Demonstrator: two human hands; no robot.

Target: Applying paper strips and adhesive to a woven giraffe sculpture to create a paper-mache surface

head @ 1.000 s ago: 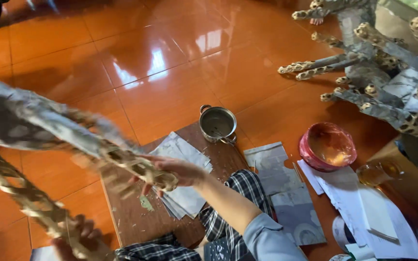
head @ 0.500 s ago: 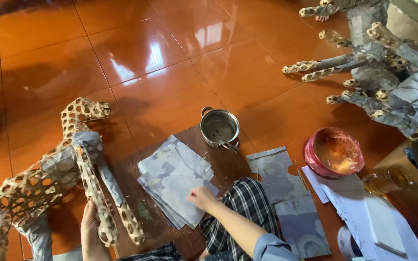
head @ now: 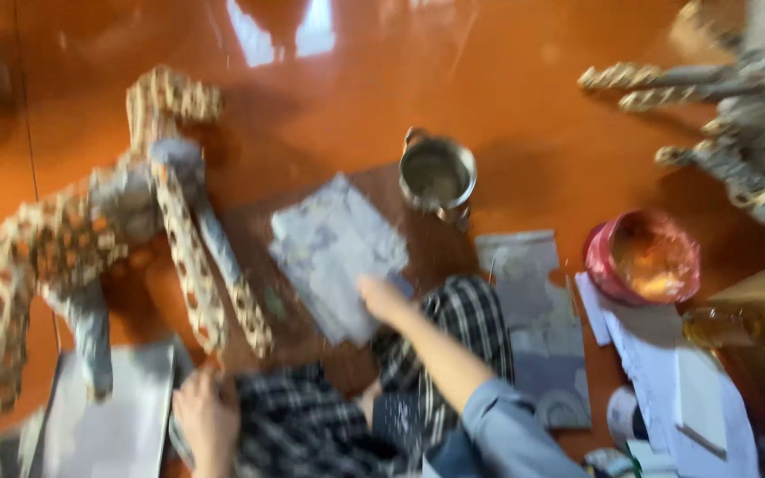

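While my right hand (head: pixel 384 299) lies flat and empty on the paper stack (head: pixel 336 255) at frame centre, I should peel one sheet, left hand (head: pixel 205 416) resting loose at lower left.

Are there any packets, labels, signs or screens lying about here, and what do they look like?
No screens or signs; the picture is blurred, so only paper things can be told.
Paper stack: middle of the floor, grey-white sheets, right hand on its edge.
White sheets: at right, below the red bowl, pale rectangles.
Grey sheet: bottom left, beside the left hand.
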